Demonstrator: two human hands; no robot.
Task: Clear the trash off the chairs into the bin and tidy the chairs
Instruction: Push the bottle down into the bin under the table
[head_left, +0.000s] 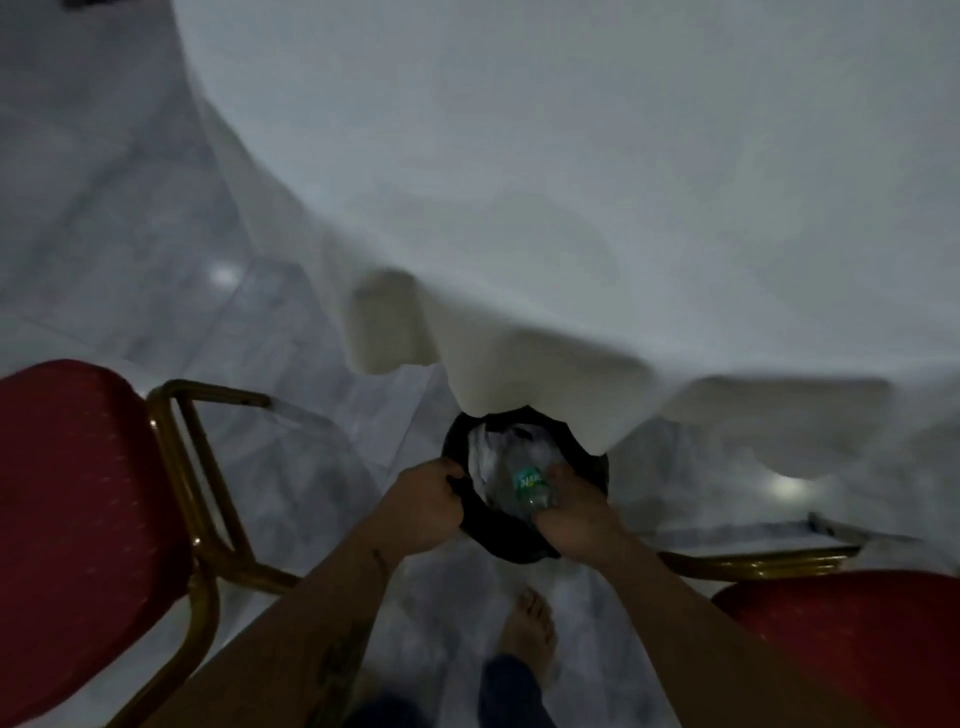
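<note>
Beside a white-clothed table (571, 182) on pale tile, left hand (423, 512) grips the bin bag (498, 540), right hand (574, 514) clutches a bottle (524, 488).

bottle (525, 488) label carries white lettering, too blurred to read.

- Head view, single wide-angle camera: looks steeply down and forward from above both forearms.
- Near field: left hand (423, 506) and right hand (574, 512), close below the lens.
- Beyond the hands: white draped tablecloth (519, 182) fills the upper frame.
</note>
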